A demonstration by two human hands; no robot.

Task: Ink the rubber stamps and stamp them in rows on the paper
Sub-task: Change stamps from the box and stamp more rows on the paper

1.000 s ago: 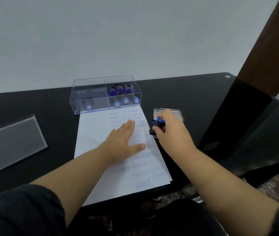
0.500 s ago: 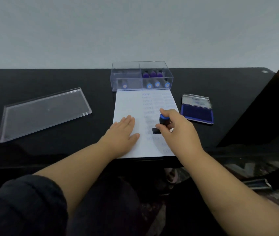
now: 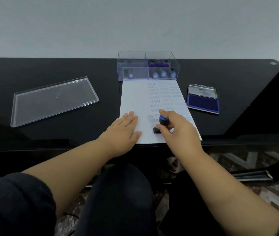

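the paper (image 3: 132, 97) lies on the black table (image 3: 67, 68); the left hand (image 3: 124, 127) pins it with flat fingers. the right hand (image 3: 178, 128) pinches the stamp (image 3: 162, 122) by the last "sample" row; it should press squarely, no rocking.

The desk (image 3: 67, 68) is glossy black, below a plain pale grey wall (image 3: 135, 23). The paper (image 3: 132, 99) is white, printed with rows of blue "SAMPLE" marks, some dark, some faint. The stamp (image 3: 162, 120) has a blue cap over a black body and a black base. The ink pad (image 3: 202, 103) is deep blue in a silver-edged case. The box (image 3: 132, 65) is clear plastic; the stamps inside show purple and light-blue ends. The lid (image 3: 53, 99) is clear too. The sleeve (image 3: 16, 201) is black. The floor (image 3: 254, 159) has a grey and brown chevron pattern.
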